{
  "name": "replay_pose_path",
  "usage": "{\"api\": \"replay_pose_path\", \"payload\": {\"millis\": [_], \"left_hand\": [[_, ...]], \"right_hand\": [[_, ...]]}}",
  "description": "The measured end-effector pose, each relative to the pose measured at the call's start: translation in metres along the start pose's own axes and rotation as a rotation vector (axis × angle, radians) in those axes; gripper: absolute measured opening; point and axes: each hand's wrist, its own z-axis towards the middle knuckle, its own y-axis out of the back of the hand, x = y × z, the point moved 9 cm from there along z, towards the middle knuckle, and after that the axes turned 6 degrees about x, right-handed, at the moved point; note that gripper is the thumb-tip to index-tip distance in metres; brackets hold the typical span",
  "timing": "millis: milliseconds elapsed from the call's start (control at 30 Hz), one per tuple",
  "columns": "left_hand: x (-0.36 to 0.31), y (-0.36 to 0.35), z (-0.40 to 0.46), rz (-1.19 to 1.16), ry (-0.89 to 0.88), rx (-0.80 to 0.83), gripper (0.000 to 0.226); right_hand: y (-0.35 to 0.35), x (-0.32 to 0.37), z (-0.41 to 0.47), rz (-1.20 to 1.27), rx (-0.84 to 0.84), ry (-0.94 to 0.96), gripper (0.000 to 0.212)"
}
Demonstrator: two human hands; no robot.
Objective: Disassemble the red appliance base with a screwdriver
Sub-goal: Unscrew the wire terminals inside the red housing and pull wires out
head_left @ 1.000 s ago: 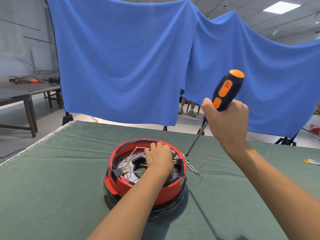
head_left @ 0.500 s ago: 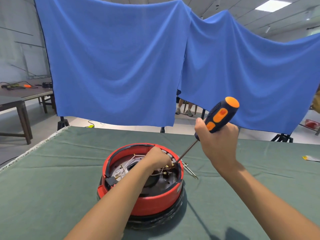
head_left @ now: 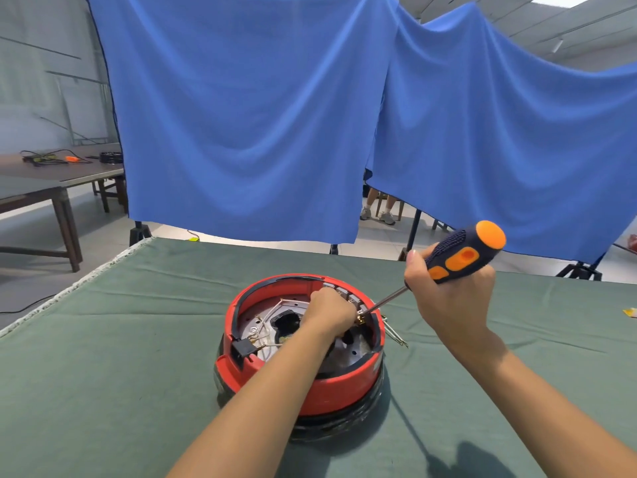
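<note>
Change: since half a second ago the screwdriver's tip has settled at a brass terminal inside the base; both hands keep their places.
Side table (head_left: pixel 79 174): dark wooden top at far left, with cables and a small orange item on it.
Tablecloth (head_left: pixel 103 357): dull green fabric with a frayed pale left edge, covering the work table.
Red appliance base (head_left: pixel 331 391): round red plastic shell with a black lower ring, standing open side up on the cloth at centre; a grey metal plate, white wires and a black connector block show inside.
Left hand (head_left: pixel 331 313): reaches into the base, fingers curled down at the right inner rim; whether they pinch a part cannot be told.
Loose metal wires (head_left: pixel 394 334): thin, lying on the cloth just beside the base's right rim.
Screwdriver (head_left: pixel 462 258): slim steel shaft slanting down and left, with a dark blue knurled handle, orange inserts and an orange cap.
Right hand (head_left: pixel 448 294): fingers wrapped round the handle, thumb laid along it.
Backdrop (head_left: pixel 258 115): blue cloth draped in soft folds behind the table.
</note>
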Motion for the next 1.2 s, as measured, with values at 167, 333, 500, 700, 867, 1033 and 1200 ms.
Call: {"api": "replay_pose_path", "payload": {"millis": [167,333,500,700,867,1033,1200], "left_hand": [[0.001,-0.001,-0.009,-0.005,0.082,-0.132,0.034],[-0.004,0.008,-0.017,0.168,0.103,-0.253,0.030],[0.011,0.000,-0.005,0.039,0.179,-0.148,0.040],[0.012,-0.007,0.009,-0.042,0.195,-0.092,0.048],[0.018,-0.009,0.017,-0.064,0.212,-0.098,0.043],[0.019,-0.012,0.019,-0.002,0.212,-0.069,0.049],[0.018,-0.015,0.026,0.020,0.190,-0.044,0.042]], "right_hand": [[0.001,0.001,0.001,0.024,0.012,0.026,0.034],[-0.002,0.002,-0.004,0.055,0.015,0.046,0.034],[-0.003,0.003,-0.003,0.026,0.003,0.081,0.034],[-0.011,-0.005,-0.003,0.078,0.063,0.001,0.027],[-0.009,0.003,-0.005,-0.001,-0.006,0.090,0.036],[-0.007,-0.013,0.004,-0.018,-0.042,-0.023,0.037],[-0.009,-0.026,0.014,0.007,-0.076,-0.121,0.034]]}}
